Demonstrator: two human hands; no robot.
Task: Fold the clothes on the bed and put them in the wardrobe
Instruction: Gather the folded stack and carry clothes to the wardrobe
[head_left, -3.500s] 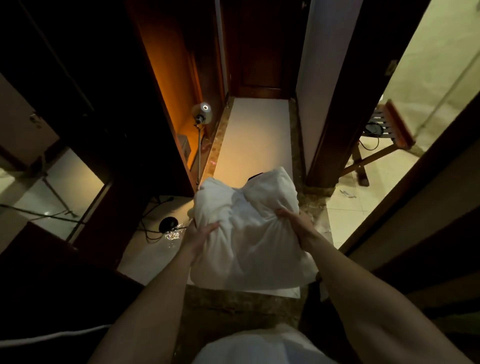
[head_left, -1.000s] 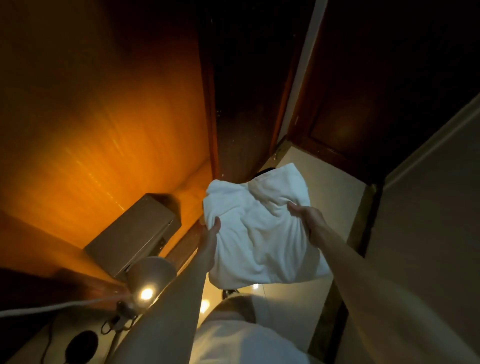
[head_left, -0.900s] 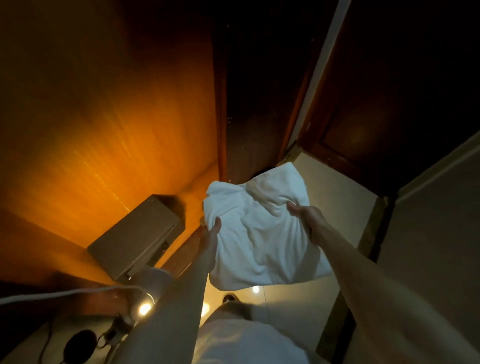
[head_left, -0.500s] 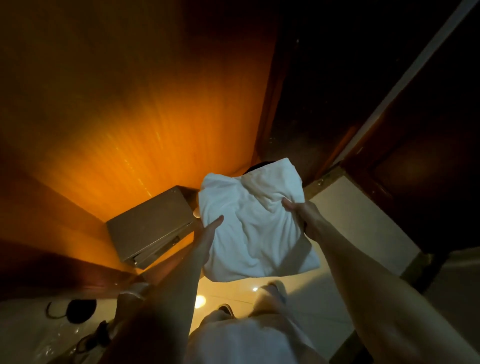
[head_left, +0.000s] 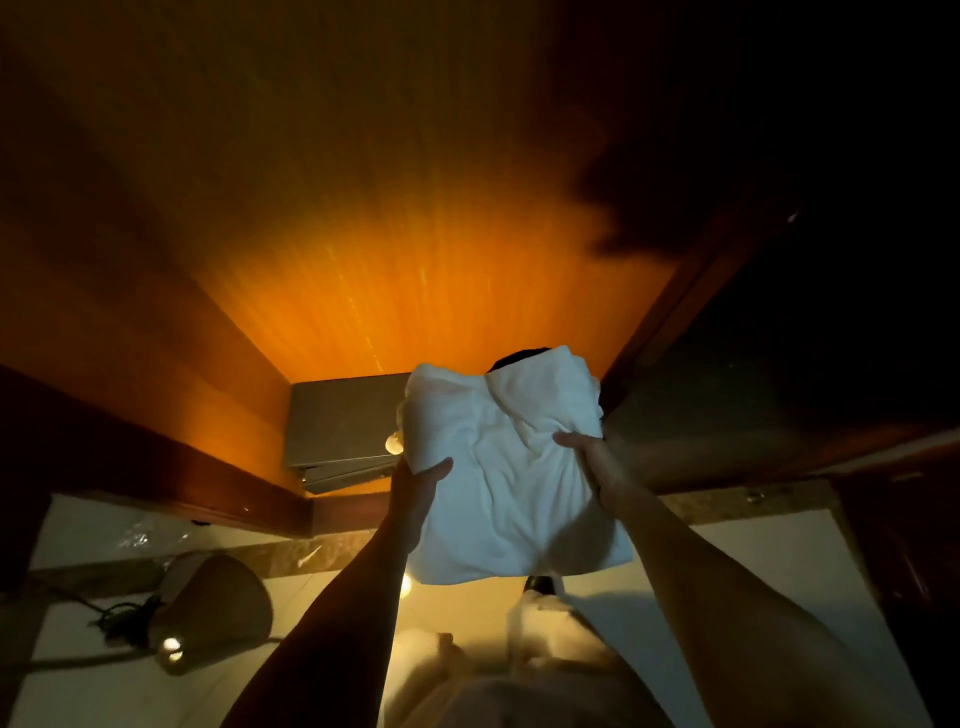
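Note:
A folded white garment (head_left: 506, 473) with a dark piece showing at its far edge hangs in the air in front of the open wardrobe (head_left: 395, 249), whose orange wooden back wall is lit from below. My left hand (head_left: 415, 493) grips the garment's left edge, thumb on top. Its right side is held by my right hand (head_left: 597, 462), thumb over the cloth and fingers hidden underneath. The far end of the bundle reaches over the wardrobe's floor.
A grey metal box (head_left: 337, 426) sits on the wardrobe floor just left of the garment. A lamp (head_left: 208, 613) with its cable lies on the pale floor at lower left. A dark wooden door panel (head_left: 779, 364) stands to the right.
I have turned to face the wardrobe squarely and carried the garment forward toward its inside. Both hands keep the same hold on the cloth.

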